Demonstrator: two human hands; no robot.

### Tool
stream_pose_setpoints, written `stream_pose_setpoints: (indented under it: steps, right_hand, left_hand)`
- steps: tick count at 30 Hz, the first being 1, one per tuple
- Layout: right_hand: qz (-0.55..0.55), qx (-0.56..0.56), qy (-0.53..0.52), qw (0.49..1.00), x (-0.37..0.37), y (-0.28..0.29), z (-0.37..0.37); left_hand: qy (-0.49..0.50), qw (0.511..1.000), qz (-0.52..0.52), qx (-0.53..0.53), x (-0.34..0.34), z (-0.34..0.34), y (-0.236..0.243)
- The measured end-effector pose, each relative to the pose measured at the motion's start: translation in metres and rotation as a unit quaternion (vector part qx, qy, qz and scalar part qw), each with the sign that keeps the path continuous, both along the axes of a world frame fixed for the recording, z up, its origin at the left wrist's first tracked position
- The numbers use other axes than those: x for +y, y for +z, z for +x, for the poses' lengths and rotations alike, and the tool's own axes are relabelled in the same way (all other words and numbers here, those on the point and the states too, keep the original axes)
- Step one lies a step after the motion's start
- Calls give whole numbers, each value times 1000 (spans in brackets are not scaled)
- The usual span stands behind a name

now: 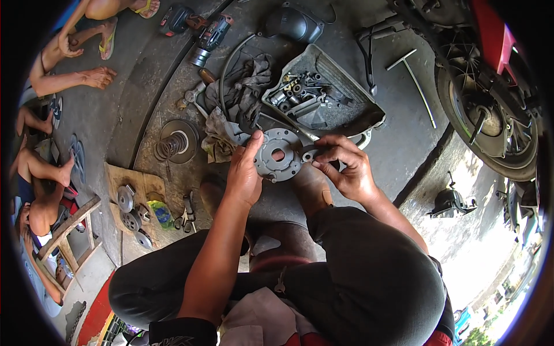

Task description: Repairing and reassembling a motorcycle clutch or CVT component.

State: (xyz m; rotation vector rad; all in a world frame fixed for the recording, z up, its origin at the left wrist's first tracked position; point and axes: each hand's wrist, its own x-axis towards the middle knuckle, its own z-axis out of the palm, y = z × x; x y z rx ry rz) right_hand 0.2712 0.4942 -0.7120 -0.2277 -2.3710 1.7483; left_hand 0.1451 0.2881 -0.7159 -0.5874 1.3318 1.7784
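Observation:
Between my knees, my left hand (245,173) grips a round grey metal plate (288,166) by its left edge, thumb on the upper face. The plate has a hole in the middle and smaller holes around it. At its right side, my right hand (349,167) pinches a small dark metal piece with a ring-shaped end (309,156). That ring is close to the plate's rim; I cannot tell whether they touch. My fingers hide the rest of the small piece.
Ahead lies a grey tray (360,109) of sockets and tools, with dirty rags (248,78) to its left. A coil spring (171,146) and cardboard with metal parts (153,187) lie left. A motorcycle wheel (487,124) stands right. People sit far left, one hand (98,77) reaching out.

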Motion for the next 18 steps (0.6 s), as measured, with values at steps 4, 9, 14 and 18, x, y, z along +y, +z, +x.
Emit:
stream_pose_setpoints:
  steps: [4,9,14,18]
  right_hand:
    - [-2,-30,8,1000,-5,-5,10]
    - [-176,-122,10,977,-6,-11,16]
    - [-116,-137,40,983,-1,-22,15]
    - [-254,-278,-14,926,37,-30,0]
  left_hand:
    - [-37,999,7,12,-10,-3,-5]
    - [-100,992,-6,71,-13,-7,-2]
    - [-146,984,14,103,-7,1,-4]
    - [-42,999,12,7,-10,2,-16]
